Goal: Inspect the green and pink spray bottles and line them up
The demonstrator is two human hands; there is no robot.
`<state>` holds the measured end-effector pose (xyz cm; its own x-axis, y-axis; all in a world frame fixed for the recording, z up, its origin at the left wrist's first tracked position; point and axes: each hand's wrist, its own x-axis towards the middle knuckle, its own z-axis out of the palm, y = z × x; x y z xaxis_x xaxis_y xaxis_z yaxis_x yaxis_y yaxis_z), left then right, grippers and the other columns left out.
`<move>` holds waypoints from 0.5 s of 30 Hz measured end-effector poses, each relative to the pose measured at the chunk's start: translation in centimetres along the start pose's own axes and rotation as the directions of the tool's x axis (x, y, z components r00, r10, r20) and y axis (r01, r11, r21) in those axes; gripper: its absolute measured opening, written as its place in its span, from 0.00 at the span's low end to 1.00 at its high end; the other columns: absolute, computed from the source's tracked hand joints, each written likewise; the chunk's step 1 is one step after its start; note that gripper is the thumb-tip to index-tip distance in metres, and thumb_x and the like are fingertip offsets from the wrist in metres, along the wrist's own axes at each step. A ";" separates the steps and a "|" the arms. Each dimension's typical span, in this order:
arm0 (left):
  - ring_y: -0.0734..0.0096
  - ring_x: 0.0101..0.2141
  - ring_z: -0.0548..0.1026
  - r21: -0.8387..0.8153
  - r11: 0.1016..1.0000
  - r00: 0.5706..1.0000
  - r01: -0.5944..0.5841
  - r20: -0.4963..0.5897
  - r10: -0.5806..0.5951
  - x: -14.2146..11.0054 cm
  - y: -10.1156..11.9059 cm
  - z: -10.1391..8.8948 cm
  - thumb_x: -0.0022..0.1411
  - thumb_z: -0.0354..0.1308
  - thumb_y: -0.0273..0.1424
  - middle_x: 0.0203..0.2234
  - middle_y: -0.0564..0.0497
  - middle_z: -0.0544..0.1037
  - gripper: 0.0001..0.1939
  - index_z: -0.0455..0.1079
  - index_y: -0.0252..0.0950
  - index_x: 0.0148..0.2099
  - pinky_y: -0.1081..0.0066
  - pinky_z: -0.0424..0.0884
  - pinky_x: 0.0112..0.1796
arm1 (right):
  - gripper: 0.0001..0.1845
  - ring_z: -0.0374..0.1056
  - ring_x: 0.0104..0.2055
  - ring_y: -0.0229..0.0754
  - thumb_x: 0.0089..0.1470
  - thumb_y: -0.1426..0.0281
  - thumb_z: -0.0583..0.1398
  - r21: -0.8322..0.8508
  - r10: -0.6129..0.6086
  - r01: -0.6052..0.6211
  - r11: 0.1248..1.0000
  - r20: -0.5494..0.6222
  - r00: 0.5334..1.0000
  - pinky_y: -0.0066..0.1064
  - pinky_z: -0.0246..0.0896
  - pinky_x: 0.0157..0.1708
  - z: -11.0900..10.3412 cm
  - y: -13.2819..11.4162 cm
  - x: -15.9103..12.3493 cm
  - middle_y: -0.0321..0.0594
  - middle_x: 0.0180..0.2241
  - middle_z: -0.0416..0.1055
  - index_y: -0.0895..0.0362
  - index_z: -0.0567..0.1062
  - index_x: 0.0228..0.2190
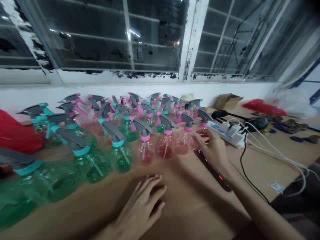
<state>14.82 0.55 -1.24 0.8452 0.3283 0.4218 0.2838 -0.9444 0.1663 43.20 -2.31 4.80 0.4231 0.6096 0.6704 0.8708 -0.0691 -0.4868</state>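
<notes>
My left hand lies flat on the wooden table, fingers stretched out and holding nothing, just in front of a green spray bottle and a pink spray bottle. My right hand hovers over a dark phone that lies on the table, fingers loosely spread and pointing toward a pink spray bottle. Nothing is in that hand.
Several green and pink spray bottles with grey triggers fill the table's left and back. A white power strip with plugs and cables sits at the right. A cardboard box, red bags and a window wall stand behind.
</notes>
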 end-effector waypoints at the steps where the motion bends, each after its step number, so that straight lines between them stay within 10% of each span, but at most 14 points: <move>1: 0.56 0.53 0.66 -0.010 1.000 1.000 -0.003 -0.009 0.003 0.1 0.1 0.0 0.63 0.51 0.24 0.53 0.45 0.67 0.18 0.66 0.38 0.55 0.51 0.66 0.50 | 0.19 0.70 0.36 0.49 0.55 0.55 0.56 -0.013 0.007 -0.007 1.000 0.004 1.000 0.39 0.64 0.35 0.2 0.4 0.2 0.46 0.36 0.76 0.57 0.74 0.38; 15: 0.59 0.50 0.70 -0.128 0.991 0.999 0.034 0.045 -0.029 -0.8 3.2 -1.3 0.61 0.51 0.22 0.49 0.49 0.71 0.18 0.65 0.41 0.52 0.56 0.68 0.51 | 0.26 0.63 0.49 0.57 0.53 0.52 0.54 -0.171 -0.049 0.051 0.984 0.017 0.999 0.48 0.54 0.50 3.1 0.8 1.3 0.55 0.44 0.74 0.62 0.76 0.38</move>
<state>14.48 -2.73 0.11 0.8562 0.3540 0.3764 0.2525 -0.9222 0.2930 43.62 0.90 3.52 0.3756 0.6252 0.6841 0.9213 -0.1714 -0.3492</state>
